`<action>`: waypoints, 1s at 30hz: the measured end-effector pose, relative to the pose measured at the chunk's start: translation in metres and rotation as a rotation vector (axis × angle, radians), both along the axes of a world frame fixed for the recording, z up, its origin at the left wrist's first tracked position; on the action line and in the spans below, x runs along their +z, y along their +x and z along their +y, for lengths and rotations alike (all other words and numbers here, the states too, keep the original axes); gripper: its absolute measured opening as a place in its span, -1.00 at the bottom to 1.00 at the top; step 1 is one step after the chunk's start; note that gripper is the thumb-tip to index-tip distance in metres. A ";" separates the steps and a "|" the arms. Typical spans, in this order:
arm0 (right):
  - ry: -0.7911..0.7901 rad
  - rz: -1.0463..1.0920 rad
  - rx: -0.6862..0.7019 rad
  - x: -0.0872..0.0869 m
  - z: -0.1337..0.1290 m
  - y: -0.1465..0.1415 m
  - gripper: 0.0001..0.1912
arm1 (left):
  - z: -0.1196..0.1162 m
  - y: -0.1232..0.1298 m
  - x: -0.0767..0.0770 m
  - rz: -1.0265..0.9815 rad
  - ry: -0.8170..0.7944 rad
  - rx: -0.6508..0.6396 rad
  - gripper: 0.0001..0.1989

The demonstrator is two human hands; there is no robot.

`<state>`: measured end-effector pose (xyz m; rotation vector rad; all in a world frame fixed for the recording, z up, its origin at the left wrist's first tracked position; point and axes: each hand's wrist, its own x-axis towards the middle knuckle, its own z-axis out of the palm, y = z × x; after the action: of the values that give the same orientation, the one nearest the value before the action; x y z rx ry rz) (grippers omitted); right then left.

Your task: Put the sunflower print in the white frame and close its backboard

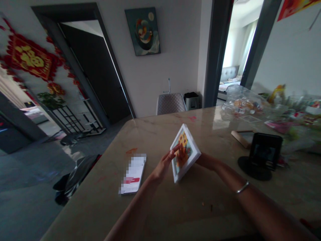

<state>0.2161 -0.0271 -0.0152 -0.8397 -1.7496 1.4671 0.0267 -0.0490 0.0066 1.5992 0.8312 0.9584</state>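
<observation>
A white picture frame with a sunflower picture in it is held tilted above the table, its front turned to the left. My left hand reaches to the front of the frame, fingers stretched out and touching the picture surface. From behind, my right hand supports the frame at its right side; its fingers are hidden by the frame. A silver bracelet is on the right wrist.
A phone-like white pixelated item lies left on the marble table. To the right are a black stand with a dark screen, a small wooden frame and clear plastic bags. A chair stands beyond the far edge.
</observation>
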 end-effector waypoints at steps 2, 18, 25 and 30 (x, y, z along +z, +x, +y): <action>-0.123 0.101 0.038 -0.002 0.002 0.005 -0.61 | 0.004 -0.002 -0.006 0.154 0.000 0.015 -0.44; -0.386 -0.121 -0.294 -0.004 0.017 0.033 -0.73 | 0.030 -0.023 -0.028 0.585 0.249 0.522 -0.61; -0.259 -0.363 -0.426 -0.014 0.026 0.040 -0.73 | 0.045 -0.031 -0.048 0.347 -0.015 0.459 -0.54; -0.048 -0.513 -0.472 -0.026 0.035 0.039 -0.71 | 0.044 -0.029 -0.049 0.360 -0.017 0.426 -0.55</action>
<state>0.2550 0.0082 -0.0408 -1.6366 -1.6976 1.0340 -0.0022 -0.0049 -0.0425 1.6364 1.4687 0.9613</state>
